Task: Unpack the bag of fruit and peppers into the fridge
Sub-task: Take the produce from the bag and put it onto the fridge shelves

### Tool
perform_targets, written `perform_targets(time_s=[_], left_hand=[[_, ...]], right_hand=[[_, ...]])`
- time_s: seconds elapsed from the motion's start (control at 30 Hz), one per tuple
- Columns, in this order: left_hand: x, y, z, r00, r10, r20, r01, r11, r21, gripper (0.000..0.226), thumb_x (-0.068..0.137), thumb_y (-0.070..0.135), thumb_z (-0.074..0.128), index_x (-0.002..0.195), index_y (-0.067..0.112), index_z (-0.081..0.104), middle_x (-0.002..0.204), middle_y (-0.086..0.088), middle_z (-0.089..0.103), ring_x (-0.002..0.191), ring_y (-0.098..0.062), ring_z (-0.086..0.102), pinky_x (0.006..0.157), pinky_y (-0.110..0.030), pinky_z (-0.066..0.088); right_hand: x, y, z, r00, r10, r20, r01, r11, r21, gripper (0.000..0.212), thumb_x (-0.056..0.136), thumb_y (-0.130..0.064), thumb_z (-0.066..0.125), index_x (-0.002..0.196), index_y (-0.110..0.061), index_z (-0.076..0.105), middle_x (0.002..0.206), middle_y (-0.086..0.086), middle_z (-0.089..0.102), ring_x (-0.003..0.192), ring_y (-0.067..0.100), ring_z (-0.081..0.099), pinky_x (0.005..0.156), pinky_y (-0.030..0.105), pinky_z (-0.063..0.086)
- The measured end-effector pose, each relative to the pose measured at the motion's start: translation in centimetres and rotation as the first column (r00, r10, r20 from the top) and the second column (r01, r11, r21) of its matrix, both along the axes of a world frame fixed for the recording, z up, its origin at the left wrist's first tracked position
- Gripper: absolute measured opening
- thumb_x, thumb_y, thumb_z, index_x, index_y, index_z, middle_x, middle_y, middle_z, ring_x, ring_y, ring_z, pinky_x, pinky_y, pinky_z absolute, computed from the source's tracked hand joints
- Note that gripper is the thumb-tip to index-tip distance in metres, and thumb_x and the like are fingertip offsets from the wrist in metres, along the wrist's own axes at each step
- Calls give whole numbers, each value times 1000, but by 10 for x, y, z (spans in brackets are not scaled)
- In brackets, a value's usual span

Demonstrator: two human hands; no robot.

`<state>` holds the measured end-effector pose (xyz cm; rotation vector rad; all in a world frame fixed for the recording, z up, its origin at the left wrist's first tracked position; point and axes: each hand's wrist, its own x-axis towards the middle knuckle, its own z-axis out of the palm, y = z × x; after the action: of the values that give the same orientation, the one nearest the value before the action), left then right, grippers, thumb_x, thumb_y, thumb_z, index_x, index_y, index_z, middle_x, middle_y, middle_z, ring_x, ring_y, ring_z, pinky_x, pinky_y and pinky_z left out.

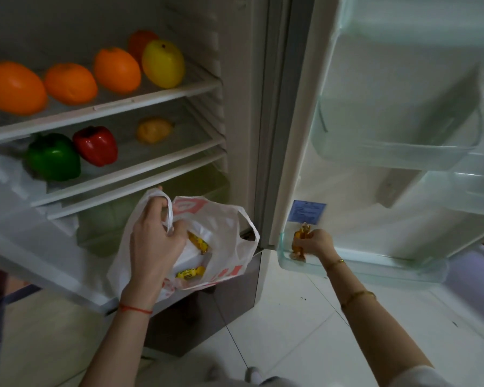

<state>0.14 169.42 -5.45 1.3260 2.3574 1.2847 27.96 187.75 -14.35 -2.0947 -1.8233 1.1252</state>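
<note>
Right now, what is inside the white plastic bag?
Two yellow wrapped candies show in the white plastic bag, held by the left hand. Anything deeper is covered by the plastic.

I take this for a home kitchen. A household fridge (243, 113) stands open on a white tiled floor (305, 317), with oranges (67, 83) and a yellow fruit (163, 63) on its top shelf and a green pepper (53, 157) and a red pepper (95, 145) on the shelf below. Clear bins (397, 152) line the door, and a thin plastic shopping bag (224, 233) hangs before it.
</note>
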Motion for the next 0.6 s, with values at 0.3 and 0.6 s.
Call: perform_targets(time_s=[0.3,0.6], left_hand=[[2,-8,-2,995,100,-5,-100,995,1,36,70,44,45,100,25,50,97,-4,66,67,-28,70,56,-49,59],[3,-16,-5,992,127,-12,-128,992,-5,31,69,45,45,95,27,48,90,-4,66,66,-29,69,54,-49,59]], right_hand=[[-18,6,-34,994,112,5,-112,990,-86,17,90,-12,61,99,1,65,92,12,57,83,26,61,82,36,58],[-7,11,-42,983,158,95,-158,987,-15,20,83,-16,69,96,-3,63,99,18,68,94,32,68,86,41,57]])
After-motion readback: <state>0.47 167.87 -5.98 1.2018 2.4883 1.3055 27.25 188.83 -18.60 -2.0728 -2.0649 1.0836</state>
